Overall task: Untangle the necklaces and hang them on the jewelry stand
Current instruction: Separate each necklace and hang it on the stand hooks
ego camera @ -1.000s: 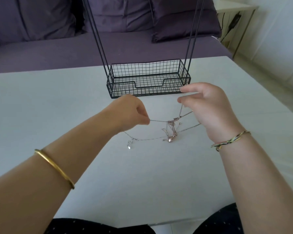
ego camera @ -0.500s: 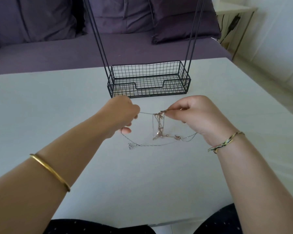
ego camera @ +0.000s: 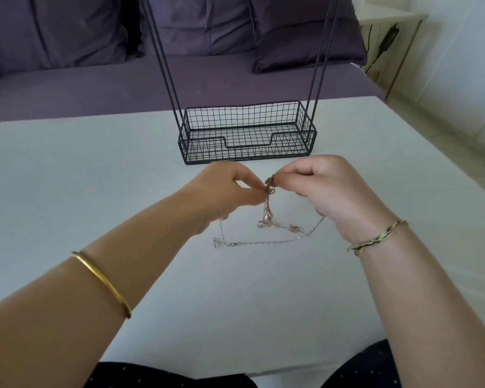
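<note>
Left hand (ego camera: 230,191) and right hand (ego camera: 325,189) both pinched knot (ego camera: 270,189); pulling hard could cinch it tighter or snap chain (ego camera: 263,242) trailing at 6 o'clock

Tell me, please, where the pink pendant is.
Head view: the pink pendant hangs beneath the knot the left hand and right hand pinch, before the jewelry stand.

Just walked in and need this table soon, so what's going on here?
A person is untangling necklaces above the white table. The left hand and right hand both pinch the knot, close together. A pink pendant dangles below it and a silver chain trails on the table. The black wire jewelry stand waits just behind, its top out of frame.
</note>
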The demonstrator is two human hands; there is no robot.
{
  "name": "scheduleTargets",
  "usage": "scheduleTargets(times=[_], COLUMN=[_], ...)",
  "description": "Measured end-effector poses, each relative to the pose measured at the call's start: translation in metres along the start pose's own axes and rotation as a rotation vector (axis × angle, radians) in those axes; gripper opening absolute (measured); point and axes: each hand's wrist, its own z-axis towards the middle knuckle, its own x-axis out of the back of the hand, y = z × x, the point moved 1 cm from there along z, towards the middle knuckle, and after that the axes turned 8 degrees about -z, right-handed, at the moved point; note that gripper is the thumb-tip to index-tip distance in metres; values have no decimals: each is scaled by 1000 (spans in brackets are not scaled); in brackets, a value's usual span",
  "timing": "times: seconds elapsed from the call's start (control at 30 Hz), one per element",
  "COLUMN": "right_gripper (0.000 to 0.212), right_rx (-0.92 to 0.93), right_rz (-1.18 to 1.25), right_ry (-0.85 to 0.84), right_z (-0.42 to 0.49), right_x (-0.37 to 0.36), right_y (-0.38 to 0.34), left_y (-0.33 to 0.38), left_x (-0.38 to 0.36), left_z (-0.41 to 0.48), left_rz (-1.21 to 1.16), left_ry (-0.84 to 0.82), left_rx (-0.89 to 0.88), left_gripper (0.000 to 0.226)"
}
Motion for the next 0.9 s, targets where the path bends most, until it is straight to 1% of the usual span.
scheduleTargets(times=[0.23,0.4,0.5,0.63,0.7,0.77,0.9], right_gripper=[16,9,6,14,9,4,6], right_rx=[-6,-23,-15,13,19,30,21], right_rz=[67,98,73,-9,-14,-23,-92], right_ry=[-26,28,85,112,101,83,91], right_z=[-3,0,2,4,4,3,5], right_x=[0,2,3,1,1,1,0], right_y=[-5,-1,2,6,6,6,9], left_y=[1,2,0,0,1,2,4], left_x=[-3,-5,-1,3,4,5,8], left_z=[1,1,2,3,4,4,5], left_rz=[-50,-73,-61,-21,-21,-56,-203], left_ry=[-11,13,60,147,180,187,176], left_rx=[-34,-40,-41,-90,-100,-75,14], left_gripper=[6,8,9,9,11,12,7])
